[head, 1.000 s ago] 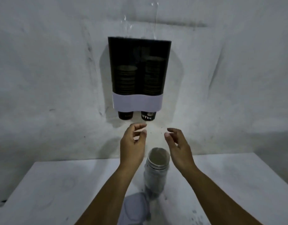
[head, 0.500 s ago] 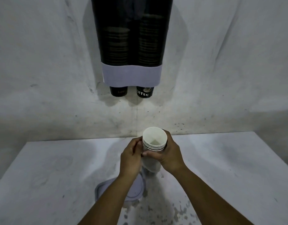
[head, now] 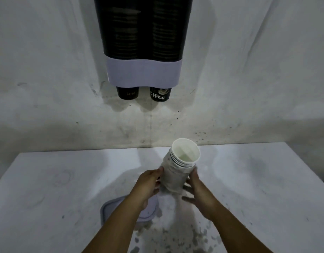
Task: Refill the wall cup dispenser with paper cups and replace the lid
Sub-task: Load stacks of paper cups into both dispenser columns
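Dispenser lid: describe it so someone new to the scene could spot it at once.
Start at the black wall dispenser with its pale band, then drop to the white table below it. The lid lies flat near the table's front edge, partly under the left forearm, just below the stack of white paper cups held between both hands. It is the only flat, grey, rounded-corner piece there.

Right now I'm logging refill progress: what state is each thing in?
White paper cup stack: nested, tilted, mouth up, held off the table.
Left hand: gripping the stack.
Right hand: gripping the stack.
Grey plastic lid: off, flat on the table.
Black wall dispenser: both columns part-filled.
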